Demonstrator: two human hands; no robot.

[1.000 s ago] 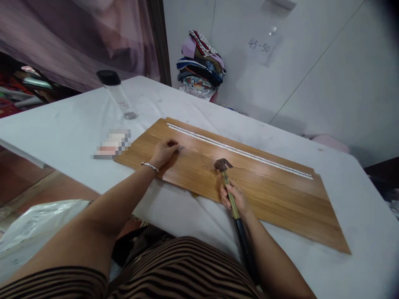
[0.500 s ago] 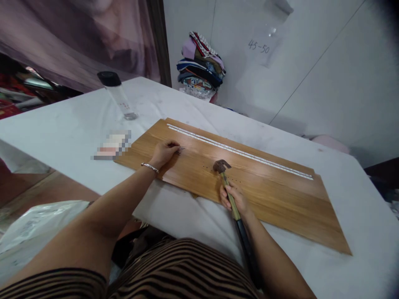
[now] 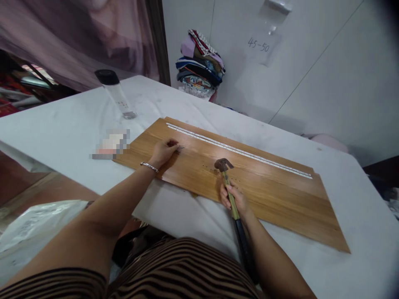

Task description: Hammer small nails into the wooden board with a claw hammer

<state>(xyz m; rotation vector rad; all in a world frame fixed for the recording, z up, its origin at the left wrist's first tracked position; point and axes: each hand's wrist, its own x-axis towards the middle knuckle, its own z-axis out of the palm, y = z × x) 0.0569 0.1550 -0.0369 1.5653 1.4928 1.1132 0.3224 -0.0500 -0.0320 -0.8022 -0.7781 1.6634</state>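
My left hand (image 3: 164,151) is closed in a pinch at a few thin nails (image 3: 180,148) on the left part of the wooden board (image 3: 280,199). One nail seems to be between thumb and forefinger; the fingertips partly hide it. My right hand (image 3: 235,199) is wrapped around the wooden handle of a claw hammer (image 3: 231,193). The hammer's rusty head is over the middle of the board, and its black grip runs back along my forearm. Small dark dots, nail heads or holes, form a row on the board around the head.
Two white measuring strips (image 3: 237,150) run along the board's far side. To the left, a clear bottle with a black lid (image 3: 116,93) and a blurred-out flat item (image 3: 110,144) rest on the white-covered table (image 3: 149,97). Folded clothes (image 3: 199,66) are stacked by the wall.
The hammer head has tilted slightly and shifted a little to the right. My left hand stays at the nails; the whole view has moved slightly.
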